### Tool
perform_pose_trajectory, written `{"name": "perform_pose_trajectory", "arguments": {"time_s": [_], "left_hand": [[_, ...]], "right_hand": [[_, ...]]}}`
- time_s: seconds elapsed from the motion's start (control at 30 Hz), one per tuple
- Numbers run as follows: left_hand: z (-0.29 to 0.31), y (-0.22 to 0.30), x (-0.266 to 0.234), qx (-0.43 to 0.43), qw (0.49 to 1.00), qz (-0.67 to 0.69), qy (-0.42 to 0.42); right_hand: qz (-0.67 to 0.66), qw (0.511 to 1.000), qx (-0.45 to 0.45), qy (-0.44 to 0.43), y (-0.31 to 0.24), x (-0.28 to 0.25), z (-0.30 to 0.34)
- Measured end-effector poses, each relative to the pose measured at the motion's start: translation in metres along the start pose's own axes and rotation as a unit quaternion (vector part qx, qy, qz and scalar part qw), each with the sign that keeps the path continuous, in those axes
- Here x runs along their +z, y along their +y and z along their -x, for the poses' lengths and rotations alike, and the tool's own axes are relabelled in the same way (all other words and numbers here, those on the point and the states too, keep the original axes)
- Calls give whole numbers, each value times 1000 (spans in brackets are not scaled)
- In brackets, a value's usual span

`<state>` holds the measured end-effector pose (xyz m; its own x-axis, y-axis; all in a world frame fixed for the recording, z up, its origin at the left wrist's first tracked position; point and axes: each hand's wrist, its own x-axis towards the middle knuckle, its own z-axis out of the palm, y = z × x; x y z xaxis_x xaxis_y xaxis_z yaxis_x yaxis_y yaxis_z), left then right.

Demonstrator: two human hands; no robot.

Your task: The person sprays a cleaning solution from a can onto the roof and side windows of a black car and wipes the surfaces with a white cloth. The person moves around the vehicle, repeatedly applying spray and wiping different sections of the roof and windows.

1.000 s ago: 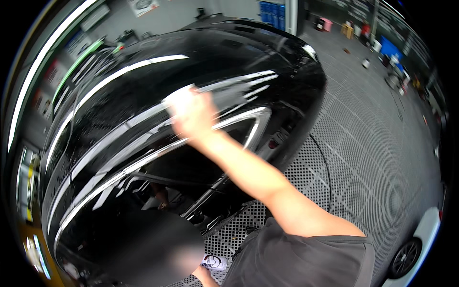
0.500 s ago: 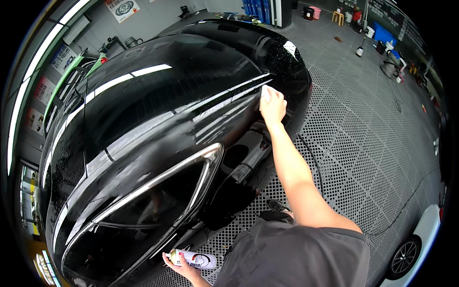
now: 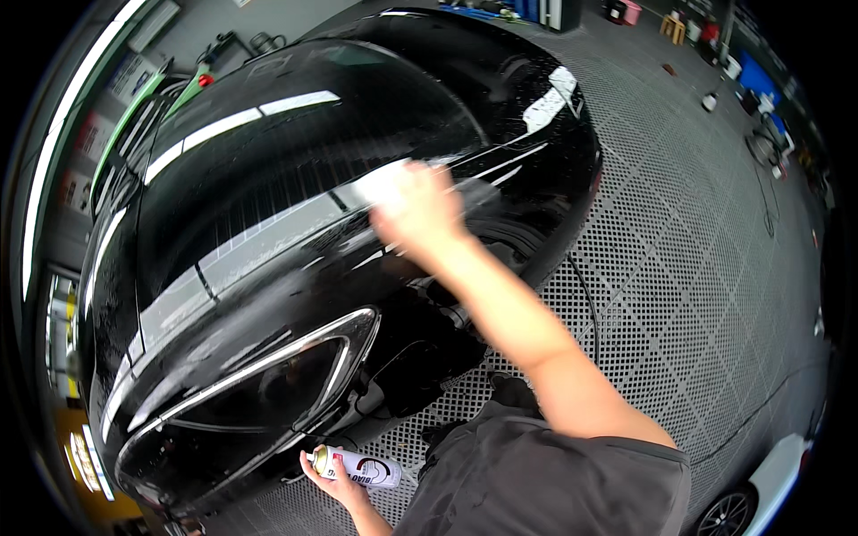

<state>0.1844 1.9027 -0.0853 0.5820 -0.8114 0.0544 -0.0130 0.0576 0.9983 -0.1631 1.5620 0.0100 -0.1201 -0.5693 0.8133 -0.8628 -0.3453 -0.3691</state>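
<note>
A glossy black car (image 3: 268,196) fills the left and middle, its paint streaked with reflections and spotted with droplets in places. Reaching across it, my right hand (image 3: 425,213) presses a white pad (image 3: 379,185) against the bodywork beside the rear glass. Motion smears both, so whether the pad is cloth or sponge cannot be told. Low down, next to the side window (image 3: 268,389), my left hand (image 3: 336,485) is wrapped around a white aerosol can (image 3: 368,470) lying on its side, away from the bodywork.
Grey perforated floor tiles (image 3: 661,241) run along the car's right side, with a dark hose (image 3: 590,299) across them. A white car (image 3: 778,487) stands at lower right. Buckets, a wooden stool (image 3: 672,29) and a wheeled machine (image 3: 770,143) line the far right.
My right hand has swept the pad leftward from the car's rear corner to beside the rear glass. The left hand still holds the can. My view has shifted slightly.
</note>
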Motion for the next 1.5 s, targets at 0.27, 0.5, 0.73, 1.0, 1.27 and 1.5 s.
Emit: {"name": "perform_pose_trajectory", "arguments": {"time_s": [0.27,0.5,0.73,1.0,1.27,1.5], "left_hand": [[31,-41,-83,4,976,-168,140],[5,-50,-134,31,994,-31,97],[-2,-85,-293,22,987,12,162],[-15,-59,-474,63,924,-206,314],[-78,-76,-537,-59,956,57,283],[-113,-14,-568,-106,936,-55,331]], "right_hand": [[130,970,202,44,125,-12,60],[-56,995,-77,24,-211,44,62],[-122,974,-186,38,-476,119,31],[-108,950,-245,-158,-810,210,12],[-211,910,-357,-4,-827,245,53],[44,980,-180,65,-606,167,70]]}}
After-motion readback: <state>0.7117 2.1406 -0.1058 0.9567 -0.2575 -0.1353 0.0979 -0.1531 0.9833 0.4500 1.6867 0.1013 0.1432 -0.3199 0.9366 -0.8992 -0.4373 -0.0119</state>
